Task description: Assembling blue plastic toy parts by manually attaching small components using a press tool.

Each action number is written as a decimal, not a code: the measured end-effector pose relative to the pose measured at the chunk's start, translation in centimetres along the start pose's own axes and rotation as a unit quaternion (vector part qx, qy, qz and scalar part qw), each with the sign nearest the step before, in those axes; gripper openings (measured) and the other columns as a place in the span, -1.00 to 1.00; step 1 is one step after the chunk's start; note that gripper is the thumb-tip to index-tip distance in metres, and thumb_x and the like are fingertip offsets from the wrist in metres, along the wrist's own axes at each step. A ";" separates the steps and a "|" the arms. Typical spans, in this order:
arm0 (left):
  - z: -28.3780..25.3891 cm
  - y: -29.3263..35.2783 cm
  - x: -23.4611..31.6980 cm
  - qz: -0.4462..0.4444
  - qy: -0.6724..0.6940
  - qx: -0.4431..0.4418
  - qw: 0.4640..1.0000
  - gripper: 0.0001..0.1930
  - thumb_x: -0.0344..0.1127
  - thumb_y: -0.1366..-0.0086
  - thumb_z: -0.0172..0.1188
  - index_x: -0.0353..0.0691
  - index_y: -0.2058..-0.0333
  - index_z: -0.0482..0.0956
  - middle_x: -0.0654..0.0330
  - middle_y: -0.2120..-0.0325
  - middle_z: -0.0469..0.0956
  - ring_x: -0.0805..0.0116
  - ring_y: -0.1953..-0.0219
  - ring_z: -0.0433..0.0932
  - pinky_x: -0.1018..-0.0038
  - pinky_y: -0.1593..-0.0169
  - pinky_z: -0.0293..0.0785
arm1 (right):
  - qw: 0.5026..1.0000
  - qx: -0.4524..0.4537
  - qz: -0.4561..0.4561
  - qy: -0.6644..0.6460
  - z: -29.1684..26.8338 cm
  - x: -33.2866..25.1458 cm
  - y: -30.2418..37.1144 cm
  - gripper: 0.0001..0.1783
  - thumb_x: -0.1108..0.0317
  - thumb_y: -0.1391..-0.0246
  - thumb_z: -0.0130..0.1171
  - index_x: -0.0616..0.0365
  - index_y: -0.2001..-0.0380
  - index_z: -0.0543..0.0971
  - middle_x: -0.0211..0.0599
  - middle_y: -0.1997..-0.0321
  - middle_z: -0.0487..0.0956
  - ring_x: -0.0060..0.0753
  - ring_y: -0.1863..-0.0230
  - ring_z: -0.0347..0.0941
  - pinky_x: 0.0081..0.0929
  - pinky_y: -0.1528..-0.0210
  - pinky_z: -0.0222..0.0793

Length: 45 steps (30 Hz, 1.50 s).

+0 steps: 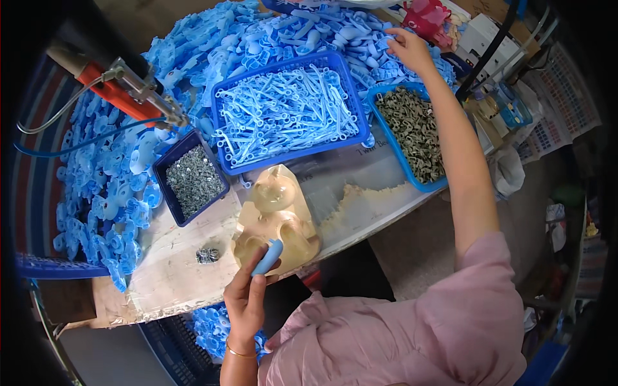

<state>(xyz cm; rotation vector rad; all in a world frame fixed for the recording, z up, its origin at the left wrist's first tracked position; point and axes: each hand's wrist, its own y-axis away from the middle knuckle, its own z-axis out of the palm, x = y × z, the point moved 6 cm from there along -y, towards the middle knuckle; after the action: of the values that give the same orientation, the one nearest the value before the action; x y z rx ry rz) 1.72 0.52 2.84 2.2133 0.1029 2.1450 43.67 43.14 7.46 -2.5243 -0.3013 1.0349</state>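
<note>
My left hand (248,299) is closed around a small light blue plastic piece (267,257), smooth and rounded. It holds the piece over the near edge of a yellowish moulded fixture (302,225) with hollowed recesses, which sits at the front of the table. My right arm stretches far forward, and my right hand (411,50) is at the right part of a big heap of blue plastic parts (257,32). Its thumb and fingers look spread at the parts; no piece can be made out between them.
A blue tray (222,122) of light blue rods stands mid-table. Beside it are a dark bin (222,193) of small metal pieces and a blue tray (418,184) of grey-brown pieces. Small metal parts (207,255) lie near the front edge. An orange-and-metal tool (116,90) juts in at left.
</note>
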 end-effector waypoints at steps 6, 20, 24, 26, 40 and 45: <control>-1.1 -0.3 0.2 0.031 0.020 0.013 0.999 -0.54 -0.28 -0.55 0.01 -0.45 -0.29 0.38 -0.06 -0.22 0.49 0.13 -0.14 0.60 0.39 -0.06 0.64 | 0.996 0.051 -0.018 -0.069 -2.4 1.3 1.3 -0.68 0.33 -0.29 0.24 0.17 -0.06 0.58 -0.18 0.15 0.70 -0.42 0.17 0.70 -0.48 0.15 0.58; -2.9 1.7 -0.5 0.235 -0.550 0.067 0.798 -0.52 -0.40 -0.18 0.38 -0.24 -0.11 0.60 0.10 -0.13 0.59 0.09 -0.08 0.59 0.22 -0.16 0.52 | 0.948 -0.270 0.000 -0.168 4.1 -16.2 14.9 -0.68 0.42 -0.26 0.23 0.09 -0.07 0.59 -0.53 0.31 0.59 -0.70 0.36 0.47 -0.67 0.27 0.41; -1.8 1.3 -1.8 0.244 -0.589 0.062 0.768 -0.52 -0.25 -0.21 0.37 -0.14 -0.12 0.61 0.25 -0.12 0.58 0.18 -0.19 0.48 0.13 -0.32 0.34 | 0.852 -0.477 -0.015 -0.216 10.2 -24.9 25.0 -0.82 0.46 -0.16 0.31 0.15 0.16 0.58 -0.49 0.34 0.60 -0.63 0.35 0.53 -0.61 0.27 0.43; -1.6 0.9 -2.1 0.237 -0.599 0.064 0.762 -0.49 -0.17 -0.18 0.39 -0.12 -0.11 0.62 0.24 -0.15 0.58 0.11 -0.21 0.47 0.09 -0.35 0.30 | 0.852 -0.485 -0.075 -0.184 11.9 -25.8 26.7 -0.83 0.44 -0.15 0.32 0.17 0.19 0.58 -0.45 0.33 0.60 -0.58 0.34 0.55 -0.58 0.26 0.44; -22.7 -2.3 -4.3 0.075 -0.694 0.336 0.632 -0.47 -0.21 -0.32 0.25 -0.25 -0.23 0.43 0.07 -0.25 0.44 0.01 -0.29 0.34 0.11 -0.38 0.20 | 0.912 -0.363 -0.158 -0.107 13.2 -25.4 27.3 -0.74 0.48 -0.16 0.30 0.25 0.06 0.64 -0.29 0.12 0.54 -0.47 0.36 0.53 -0.52 0.32 0.43; -31.7 -0.3 -6.1 -0.043 -0.718 0.342 0.605 -0.65 -0.25 -0.33 0.23 -0.15 -0.06 0.55 0.13 -0.02 0.59 0.05 -0.15 0.47 0.12 -0.28 0.30 | 0.912 -0.361 -0.153 -0.124 13.4 -25.9 27.5 -0.81 0.50 -0.17 0.28 0.25 0.13 0.66 -0.31 0.21 0.58 -0.44 0.41 0.52 -0.50 0.35 0.41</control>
<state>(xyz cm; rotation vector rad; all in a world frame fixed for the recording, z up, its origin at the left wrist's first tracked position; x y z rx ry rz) -30.18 0.09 -2.28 3.3373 0.9514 -0.3784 17.24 13.27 2.99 -2.7954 -1.3258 1.2770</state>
